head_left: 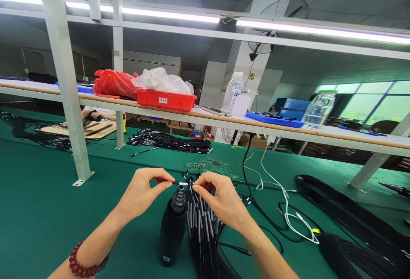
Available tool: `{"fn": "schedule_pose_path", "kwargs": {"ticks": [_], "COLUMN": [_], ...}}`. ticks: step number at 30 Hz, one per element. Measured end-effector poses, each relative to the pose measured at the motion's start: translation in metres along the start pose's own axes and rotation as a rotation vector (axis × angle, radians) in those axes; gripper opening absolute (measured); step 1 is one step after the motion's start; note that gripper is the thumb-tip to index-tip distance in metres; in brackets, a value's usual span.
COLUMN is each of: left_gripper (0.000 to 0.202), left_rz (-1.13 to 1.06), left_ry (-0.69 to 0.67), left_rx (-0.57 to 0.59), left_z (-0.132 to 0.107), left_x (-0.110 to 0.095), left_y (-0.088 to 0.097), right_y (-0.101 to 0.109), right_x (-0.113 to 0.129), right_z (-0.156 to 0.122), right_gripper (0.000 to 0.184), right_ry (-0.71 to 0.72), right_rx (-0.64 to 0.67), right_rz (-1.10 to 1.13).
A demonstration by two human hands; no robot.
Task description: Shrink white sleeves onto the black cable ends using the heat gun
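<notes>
Black white-sleeved cable (182, 183) seems pinched between the left hand (141, 193) and right hand (221, 198), both grips closed on it, above a bundled sheaf of black cables (201, 232); a loosened pinch could drop it among them, tangling.

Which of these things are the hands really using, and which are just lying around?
Being used:
left hand
right hand
black cable
cable bundle
upright black cylinder

Just lying around:
red plastic crate
blue tray
plastic bottle
</notes>
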State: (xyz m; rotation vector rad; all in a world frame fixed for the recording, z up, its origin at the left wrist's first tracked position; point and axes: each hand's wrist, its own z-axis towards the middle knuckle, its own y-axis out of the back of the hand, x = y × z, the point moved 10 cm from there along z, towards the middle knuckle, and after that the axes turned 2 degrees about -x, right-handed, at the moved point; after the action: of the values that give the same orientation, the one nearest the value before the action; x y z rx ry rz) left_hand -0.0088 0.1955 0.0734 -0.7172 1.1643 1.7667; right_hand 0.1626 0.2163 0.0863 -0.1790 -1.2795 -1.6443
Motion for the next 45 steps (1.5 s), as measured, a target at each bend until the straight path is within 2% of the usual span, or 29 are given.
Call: {"fn": "schedule_pose_path", "kwargs": {"ticks": [6,10,13,19,34,40,45], "left_gripper": [0.021,0.029,0.025,0.018,0.016,0.031,0.027], "left_rz": [0.008,-0.010,-0.047,-0.115,0.007,0.003,-0.042], "left_ry": [0.013,0.009,0.013,-0.006,-0.035,-0.030,-0.008], "left_rx": [0.023,0.059,0.067,0.062,-0.004,0.049,0.050], "left_z": [-0.004,-0.008,-0.008,-0.007,-0.004,-0.007,-0.008], "left_x": [-0.001,-0.002,-0.001,0.001,0.003,-0.002,0.002], "left_y": [-0.001,-0.002,-0.002,-0.001,0.000,-0.001,0.001], "right_y": [0.000,0.000,-0.001,-0.004,-0.004,-0.005,-0.011], "right_x": [-0.001,0.001,0.002,0.003,-0.003,-0.002,0.000], "right_z": [-0.002,-0.001,-0.001,-0.001,-0.001,-0.003,-0.006], "right_gripper": [0.015,0.025,0.028,0.025,0.019,0.030,0.035], "right_ry": [-0.013,-0.005,0.000,-0.003,-0.019,-0.032,-0.067], "right_rx": [-0.011,-0.008,0.009,0.032,0.019,0.054,0.125], "right_rz": [0.047,0.030,0.008,0.063,0.033,0.048,0.107]}}
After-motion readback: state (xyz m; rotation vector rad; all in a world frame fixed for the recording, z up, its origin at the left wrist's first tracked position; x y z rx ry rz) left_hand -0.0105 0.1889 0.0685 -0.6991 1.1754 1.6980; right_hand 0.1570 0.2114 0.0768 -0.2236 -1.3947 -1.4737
